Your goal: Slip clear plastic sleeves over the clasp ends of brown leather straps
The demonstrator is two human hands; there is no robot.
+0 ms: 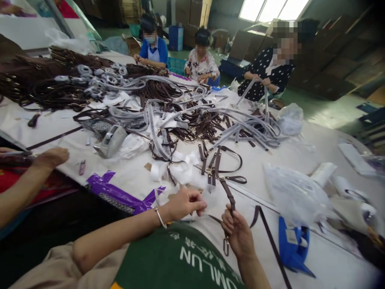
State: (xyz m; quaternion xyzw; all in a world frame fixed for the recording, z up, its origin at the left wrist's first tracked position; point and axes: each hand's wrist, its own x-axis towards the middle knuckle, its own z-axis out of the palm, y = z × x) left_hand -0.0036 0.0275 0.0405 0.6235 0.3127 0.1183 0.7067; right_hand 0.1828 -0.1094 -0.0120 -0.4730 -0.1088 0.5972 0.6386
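While the right hand (239,233) grips the brown strap (227,192) and the left hand (185,204) pinches shut just beside it, the strap could snag on the pile of straps (192,120) behind it.

Three people (201,56) sit across the table (300,152), one tape dispenser (111,140), countless straps (210,124).

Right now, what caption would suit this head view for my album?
Right hand holds a brown strap, left hand pinches clear film, straps piled on the white table.
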